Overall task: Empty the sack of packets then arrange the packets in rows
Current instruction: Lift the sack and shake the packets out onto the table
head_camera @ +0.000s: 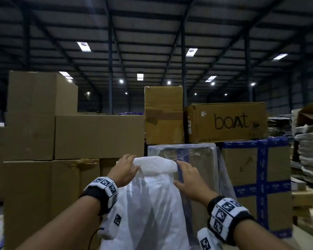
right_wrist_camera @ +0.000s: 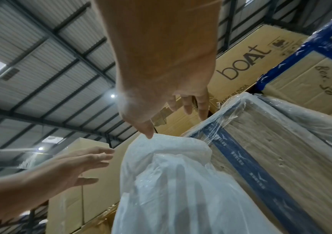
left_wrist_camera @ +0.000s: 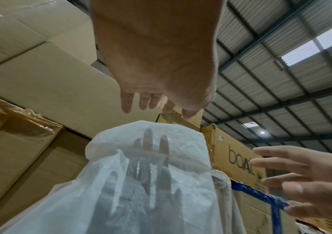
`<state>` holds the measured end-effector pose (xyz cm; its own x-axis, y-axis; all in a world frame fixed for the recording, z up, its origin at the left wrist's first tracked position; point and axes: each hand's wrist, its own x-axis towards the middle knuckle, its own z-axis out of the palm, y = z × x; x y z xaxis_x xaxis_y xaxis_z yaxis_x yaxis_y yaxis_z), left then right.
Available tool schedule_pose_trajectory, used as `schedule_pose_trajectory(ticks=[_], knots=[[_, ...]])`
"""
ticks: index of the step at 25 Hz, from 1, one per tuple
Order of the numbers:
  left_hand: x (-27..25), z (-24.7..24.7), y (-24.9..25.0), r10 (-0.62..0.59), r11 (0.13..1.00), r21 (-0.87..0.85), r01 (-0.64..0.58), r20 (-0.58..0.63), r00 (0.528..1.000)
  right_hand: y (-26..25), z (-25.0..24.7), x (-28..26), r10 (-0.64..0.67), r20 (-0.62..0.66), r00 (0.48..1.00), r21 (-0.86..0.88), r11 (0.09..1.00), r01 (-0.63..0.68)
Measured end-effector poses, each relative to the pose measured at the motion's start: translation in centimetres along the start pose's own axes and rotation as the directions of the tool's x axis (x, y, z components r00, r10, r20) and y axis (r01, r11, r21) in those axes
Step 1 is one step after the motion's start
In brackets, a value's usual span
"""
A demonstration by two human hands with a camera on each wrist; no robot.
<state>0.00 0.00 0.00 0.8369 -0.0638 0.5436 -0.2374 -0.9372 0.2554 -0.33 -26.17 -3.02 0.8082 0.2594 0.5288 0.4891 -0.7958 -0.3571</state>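
A translucent white sack [head_camera: 152,204] stands upright in front of me, its top rolled over into a thick white fold [left_wrist_camera: 147,142]. Dim dark shapes show through its plastic; I cannot make out single packets. My left hand [head_camera: 126,170] hovers at the fold's left end with fingers [left_wrist_camera: 149,101] straight and spread, just clear of the plastic. At the fold's right end is my right hand [head_camera: 186,175], also spread. Its thumb tip [right_wrist_camera: 149,134] touches the sack's top [right_wrist_camera: 167,147]. Neither hand holds anything.
Stacked cardboard boxes [head_camera: 98,136] form a wall right behind the sack. A plastic-wrapped box with blue tape [head_camera: 197,156] stands against the sack's right side, a "boAt" box [head_camera: 226,121] above it. Another blue-taped box [head_camera: 260,177] and piled flat packs [head_camera: 311,156] stand further right.
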Motion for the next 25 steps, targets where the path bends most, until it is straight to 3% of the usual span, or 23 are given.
schedule_pose_trajectory(ticks=[5, 7, 10, 14, 16, 19, 21, 23, 25], knots=[[5.1, 2.3, -1.8, -0.197, 0.98, 0.005, 0.2, 0.214, 0.957, 2.2, 1.4, 8.0, -0.131, 0.139, 0.982, -0.102, 0.984, 0.145], [5.7, 2.6, -2.0, -0.215, 0.975, 0.1, 0.198, 0.204, 0.955, 2.9, 2.7, 9.8, -0.171, 0.198, 0.965, -0.109, 0.975, 0.195], [4.9, 1.9, -1.7, -0.065, 0.976, 0.213, 0.04, 0.114, 0.991, 3.1, 3.7, 10.7, -0.203, 0.212, 0.956, -0.091, 0.97, 0.226], [1.5, -0.4, -1.4, 0.028, 0.998, 0.06, -0.038, 0.149, 0.988, 2.0, 2.5, 8.0, -0.262, 0.105, 0.959, -0.107, 0.956, 0.272], [-0.9, -1.8, -0.4, 0.101, 0.995, -0.034, -0.098, 0.104, 0.989, 1.6, 1.7, 5.8, -0.276, 0.028, 0.961, -0.055, 0.959, 0.277], [-5.8, -4.6, 1.5, 0.236, 0.971, -0.04, -0.234, 0.049, 0.971, 0.2, 0.2, 0.6, -0.274, -0.098, 0.957, 0.056, 0.958, 0.28], [-9.3, -5.9, 1.5, 0.289, 0.957, -0.03, -0.288, 0.067, 0.955, -0.7, -0.5, -2.7, -0.19, -0.17, 0.967, 0.117, 0.97, 0.211], [-12.5, -6.5, 1.6, 0.306, 0.951, -0.066, -0.302, 0.046, 0.951, -1.4, -0.8, -5.1, 0.106, -0.173, 0.979, 0.329, 0.943, -0.044], [-15.2, -6.4, 1.7, 0.233, 0.956, -0.159, -0.247, -0.098, 0.967, -2.5, -0.7, -7.1, 0.385, 0.047, 0.922, 0.591, 0.733, -0.337]])
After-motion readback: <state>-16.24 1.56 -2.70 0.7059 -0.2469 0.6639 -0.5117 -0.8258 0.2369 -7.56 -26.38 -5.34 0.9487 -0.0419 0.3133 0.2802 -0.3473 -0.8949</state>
